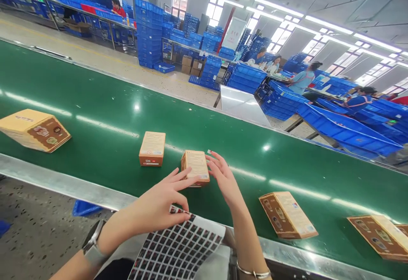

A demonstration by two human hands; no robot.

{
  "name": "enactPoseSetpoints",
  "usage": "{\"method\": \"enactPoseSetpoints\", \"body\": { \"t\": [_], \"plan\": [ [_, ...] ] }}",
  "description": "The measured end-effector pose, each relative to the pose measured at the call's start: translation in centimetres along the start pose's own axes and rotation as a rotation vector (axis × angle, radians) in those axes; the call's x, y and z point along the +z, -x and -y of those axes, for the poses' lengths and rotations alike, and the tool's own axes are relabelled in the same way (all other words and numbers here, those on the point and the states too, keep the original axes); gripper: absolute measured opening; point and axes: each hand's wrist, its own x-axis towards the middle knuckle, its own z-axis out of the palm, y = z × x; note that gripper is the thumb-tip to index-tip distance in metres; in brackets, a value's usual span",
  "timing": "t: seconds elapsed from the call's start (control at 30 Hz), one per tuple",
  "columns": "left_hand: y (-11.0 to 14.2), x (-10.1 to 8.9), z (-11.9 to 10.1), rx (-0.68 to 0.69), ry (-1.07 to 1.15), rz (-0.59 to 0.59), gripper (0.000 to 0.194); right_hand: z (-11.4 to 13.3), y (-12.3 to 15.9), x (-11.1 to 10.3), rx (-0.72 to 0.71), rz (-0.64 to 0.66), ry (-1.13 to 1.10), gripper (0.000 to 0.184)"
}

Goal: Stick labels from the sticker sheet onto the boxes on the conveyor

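Observation:
My left hand (159, 205) pinches the edge of a sheet of stickers (181, 246) between thumb and forefinger. Its other fingers stretch over a small brown-and-cream carton (196, 165) on the green belt. My right hand (223, 178) is at that carton's right side, its fingers slightly bent. At a fingertip of this hand is a small sticker (209, 151). Rows of little dark squares cover the sheet, which hangs over the belt's near edge. Just left of the carton stands another carton (152, 149).
A green conveyor belt (105, 101) with metal rails runs across the view. One larger carton (38, 131) sits far left; more cartons (287, 215) lie to the right. Beyond the belt are stacked blue crates (149, 33), a metal table (242, 103) and several people at benches.

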Motion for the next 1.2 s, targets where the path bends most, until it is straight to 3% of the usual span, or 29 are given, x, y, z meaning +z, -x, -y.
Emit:
{"method": "enactPoseSetpoints", "body": {
  "t": [0.17,0.53,0.97,1.07,1.2],
  "plan": [
    [-1.0,1.3,1.4,-0.001,-0.029,0.019,0.016,-0.4,-0.2,0.4,0.004,-0.180,-0.026,0.045],
    [-2.4,2.6,0.3,0.062,-0.001,0.022,0.019,-1.2,1.2,0.1,0.037,-0.378,-0.003,0.043],
    [-4.1,3.8,-0.9,0.085,0.003,0.088,0.020,0.4,2.0,-1.5,-0.026,-0.556,0.418,0.035],
    [-4.6,4.1,-1.0,0.120,-0.008,0.106,0.022,0.6,1.3,-2.5,-0.064,-0.595,0.544,0.043],
    [-4.7,4.0,-1.0,0.149,0.038,0.103,0.018,1.2,1.0,-4.2,-0.091,-0.637,0.608,0.032]
  ]
}}
